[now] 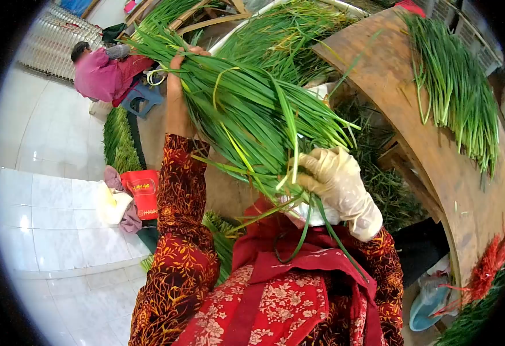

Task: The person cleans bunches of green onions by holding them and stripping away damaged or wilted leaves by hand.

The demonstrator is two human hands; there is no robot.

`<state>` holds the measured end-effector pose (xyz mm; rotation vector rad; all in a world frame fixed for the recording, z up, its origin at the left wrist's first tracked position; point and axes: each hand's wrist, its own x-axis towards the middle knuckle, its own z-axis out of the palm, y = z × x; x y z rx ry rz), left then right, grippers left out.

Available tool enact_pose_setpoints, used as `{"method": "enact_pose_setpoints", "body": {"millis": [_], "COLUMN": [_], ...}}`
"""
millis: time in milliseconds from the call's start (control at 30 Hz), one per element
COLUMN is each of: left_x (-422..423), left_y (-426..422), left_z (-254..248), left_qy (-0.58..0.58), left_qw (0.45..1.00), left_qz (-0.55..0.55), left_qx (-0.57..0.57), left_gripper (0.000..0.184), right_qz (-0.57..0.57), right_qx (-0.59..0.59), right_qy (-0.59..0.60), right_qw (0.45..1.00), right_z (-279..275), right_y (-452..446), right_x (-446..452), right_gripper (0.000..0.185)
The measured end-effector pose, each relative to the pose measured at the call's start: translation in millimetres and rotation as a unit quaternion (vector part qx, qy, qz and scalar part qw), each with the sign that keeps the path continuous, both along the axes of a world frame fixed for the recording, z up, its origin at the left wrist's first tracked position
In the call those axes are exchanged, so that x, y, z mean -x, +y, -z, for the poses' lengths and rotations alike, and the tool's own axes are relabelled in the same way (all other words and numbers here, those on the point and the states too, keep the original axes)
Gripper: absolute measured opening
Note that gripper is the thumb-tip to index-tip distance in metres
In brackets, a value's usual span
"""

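The bunch of long green leaves (pixel 246 109) is held up in front of the person's apron (pixel 281 288), left of the wooden tabletop (pixel 379 63). Its long axis runs diagonally, leafy tips toward the upper left, paler stalk ends toward the lower right; a few leaves stray from that line, some drooping onto the apron. The right grip (pixel 336 181), in a pale glove, is closed on the stalk ends. The bare left grip (pixel 192 55) touches the bunch nearer the tips, partly covered by leaves; how far its fingers close cannot be told.
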<state>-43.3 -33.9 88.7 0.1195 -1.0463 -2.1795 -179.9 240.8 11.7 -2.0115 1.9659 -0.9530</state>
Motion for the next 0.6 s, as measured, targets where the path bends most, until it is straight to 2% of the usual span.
{"method": "enact_pose_setpoints", "body": {"millis": [33,67,100,133,167,200,233,300,333,433,467,500,567,600], "left_x": [-3,-3,-6,-8,-12,-24,-23,-20,-24,-22,-21,-19,-10,-5], "left_y": [8,24,22,18,13,1,1,2,-8,-16,-19,-20,-17,-10], "left_z": [-4,-9,-7,-2,3,10,12,15,20,17,12,4,-15,-26], "left_qy": [-0.038,-0.07,-0.071,-0.03,0.012,-0.029,-0.029,-0.034,0.026,0.037,0.039,0.05,0.065,0.066], "left_qw": [0.998,0.993,0.993,0.998,0.997,0.997,0.997,0.994,0.992,0.997,0.997,0.995,0.992,0.994], "left_qz": [-0.045,-0.077,-0.078,-0.047,-0.014,-0.048,-0.045,-0.086,-0.03,0.02,0.02,0.057,0.099,0.087], "left_qx": [0.016,0.059,0.059,-0.011,-0.081,-0.061,-0.062,-0.052,-0.12,-0.058,-0.057,-0.06,-0.053,-0.017], "left_gripper": [0.015,0.017,0.017,0.017,0.017,0.011,0.011,0.02,0.021,0.02,0.02,0.02,0.021,0.02], "right_qz": [0.015,0.044,0.112,0.137,0.137,0.165,0.183,0.203,0.252,0.231,0.189,0.235,0.006,0.052], "right_qx": [-0.041,0.079,0.026,0.081,0.077,0.092,0.056,0.034,0.042,0.161,0.194,0.21,0.197,0.167], "right_qy": [-0.044,-0.28,-0.431,-0.557,-0.618,-0.64,-0.66,-0.683,-0.715,-0.771,-0.804,-0.814,-0.84,-0.765], "right_qw": [0.998,0.956,0.895,0.816,0.771,0.745,0.726,0.7,0.651,0.571,0.529,0.487,0.505,0.619], "right_z": [3,22,32,41,50,71,95,107,112,99,99,81,73,71], "right_y": [0,0,4,6,12,17,24,39,43,58,67,70,100,110], "right_x": [0,2,9,16,31,42,53,56,54,49,52,49,58,60], "right_gripper": [0.03,0.018,0.014,0.017,0.019,0.021,0.022,0.021,0.02,0.018,0.019,0.021,0.024,0.025]}}
